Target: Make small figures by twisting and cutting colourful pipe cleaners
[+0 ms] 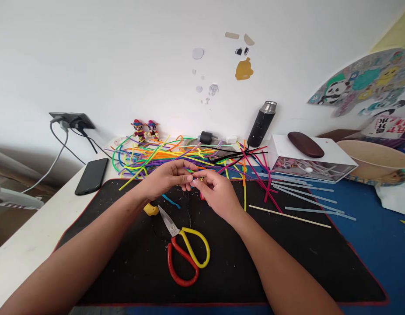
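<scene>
Above the black mat (pixel 271 258), my left hand (pixel 169 178) and my right hand (pixel 219 191) meet fingertip to fingertip. Both pinch a small blue piece (pixel 193 180), mostly hidden by the fingers, so its exact kind is unclear. Something small and red (pixel 203 197) shows just under my right fingers. Below my left hand lie a short blue pipe cleaner (pixel 171 201) and a yellow lump (pixel 151 209). Scissors (pixel 172 229) with one red and one yellow handle rest on the mat, blades slightly apart, nearer to me than both hands.
Behind the hands spreads a pile of colourful pipe cleaners (pixel 156 159). A phone (pixel 91 176) lies left. To the right are a wooden stick (pixel 289 216), translucent glue sticks (pixel 307 194), a white box (pixel 314 151) and a bowl (pixel 376 155). A black flask (pixel 262 124) leans at the wall.
</scene>
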Motion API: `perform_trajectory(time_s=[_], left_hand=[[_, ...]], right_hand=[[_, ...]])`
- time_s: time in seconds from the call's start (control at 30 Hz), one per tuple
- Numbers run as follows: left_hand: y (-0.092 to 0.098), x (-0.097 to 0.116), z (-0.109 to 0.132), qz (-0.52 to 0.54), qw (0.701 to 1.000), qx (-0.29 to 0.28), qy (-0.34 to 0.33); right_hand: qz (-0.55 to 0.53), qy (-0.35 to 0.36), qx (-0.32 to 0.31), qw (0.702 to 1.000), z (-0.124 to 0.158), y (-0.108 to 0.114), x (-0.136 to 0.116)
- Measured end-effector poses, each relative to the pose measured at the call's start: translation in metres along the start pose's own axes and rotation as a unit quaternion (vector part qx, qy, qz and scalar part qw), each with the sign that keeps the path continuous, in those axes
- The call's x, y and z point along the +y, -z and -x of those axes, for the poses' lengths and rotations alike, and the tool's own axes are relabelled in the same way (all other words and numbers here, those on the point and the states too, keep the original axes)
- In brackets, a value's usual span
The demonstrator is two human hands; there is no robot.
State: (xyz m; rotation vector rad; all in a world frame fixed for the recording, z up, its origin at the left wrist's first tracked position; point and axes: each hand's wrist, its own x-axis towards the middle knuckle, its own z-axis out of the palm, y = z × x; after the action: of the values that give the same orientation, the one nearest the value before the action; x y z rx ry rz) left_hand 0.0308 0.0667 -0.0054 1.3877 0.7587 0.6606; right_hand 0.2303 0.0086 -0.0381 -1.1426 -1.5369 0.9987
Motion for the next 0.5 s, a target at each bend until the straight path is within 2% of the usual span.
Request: perform_trajectory(time_s=[0.23, 0.5], left_hand=[[0.0008, 0.003, 0.0013, 0.022, 1.0, 0.017, 0.012], [-0.0028, 0.005, 0.0019, 0.034, 0.999, 0.016, -0.005]], right_hand=[[0.045, 0.022, 0.046, 0.998, 0.0026, -0.0005, -0.0017], [0.083, 0.048, 0.045, 0.994, 0.0063, -0.0016, -0.003]])
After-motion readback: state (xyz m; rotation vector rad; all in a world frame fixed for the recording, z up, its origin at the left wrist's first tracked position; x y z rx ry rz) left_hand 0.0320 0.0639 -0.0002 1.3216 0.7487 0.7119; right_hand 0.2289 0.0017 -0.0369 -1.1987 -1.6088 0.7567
